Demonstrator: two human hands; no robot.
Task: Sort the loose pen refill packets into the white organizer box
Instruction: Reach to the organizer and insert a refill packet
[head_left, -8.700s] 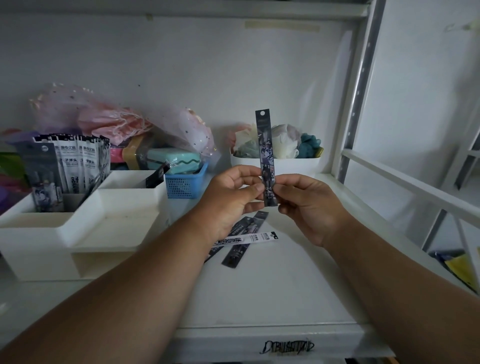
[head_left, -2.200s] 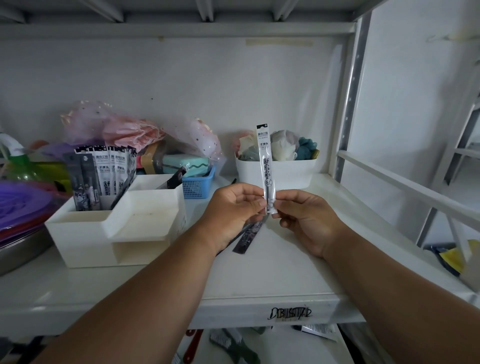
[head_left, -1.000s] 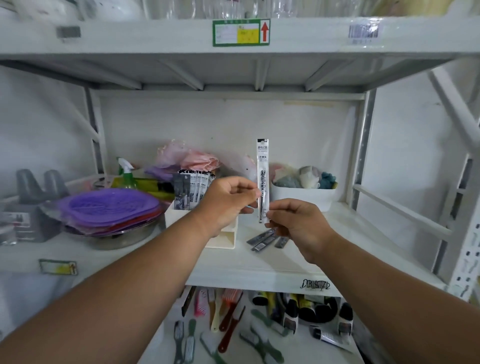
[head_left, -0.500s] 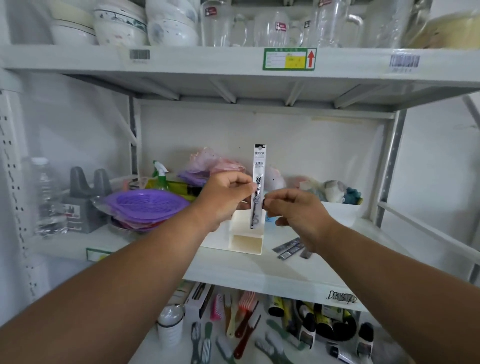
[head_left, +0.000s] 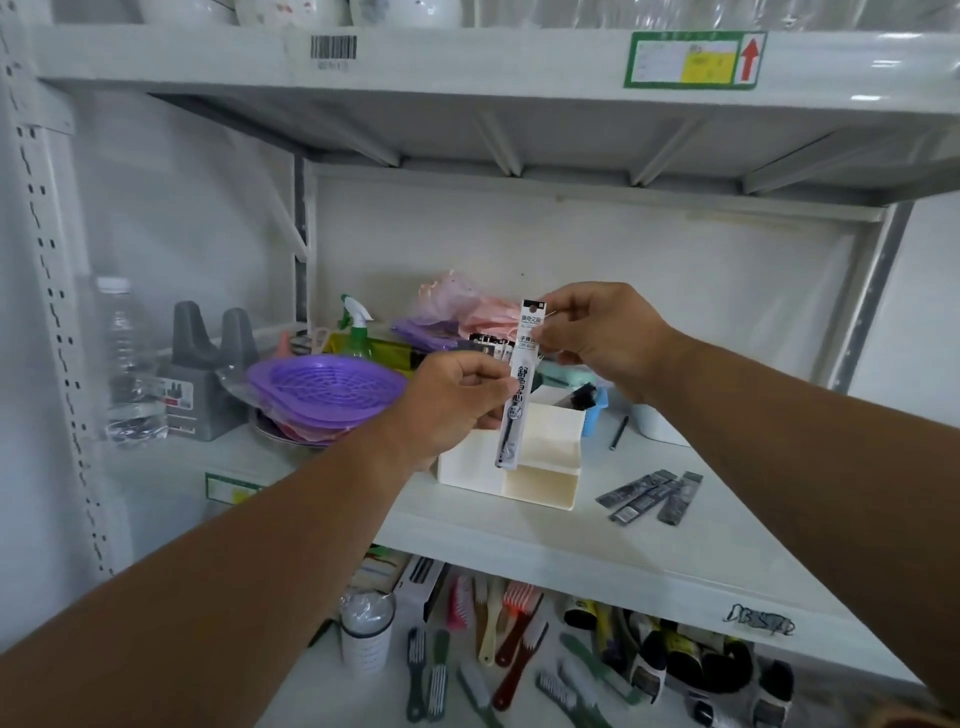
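A long white pen refill packet (head_left: 518, 384) stands upright in the air in front of the white organizer box (head_left: 540, 470). My left hand (head_left: 452, 405) pinches the packet's middle from the left. My right hand (head_left: 597, 338) pinches its top end from the right. Three dark refill packets (head_left: 649, 496) lie loose on the shelf to the right of the box. More packets (head_left: 493, 345) stand in the box's back compartment, mostly hidden behind my hands.
A stack of purple trays (head_left: 327, 387), a green spray bottle (head_left: 357, 325), a grey stand (head_left: 208, 374) and a water bottle (head_left: 127, 364) fill the shelf's left. A blue basket (head_left: 595, 410) and a loose pen (head_left: 618, 432) lie right of the box. Brushes (head_left: 493, 654) cover the lower shelf.
My view has pulled back and swung left over the last second. My right hand has slid from the packet's lower end up to its top; my left hand still pinches it.
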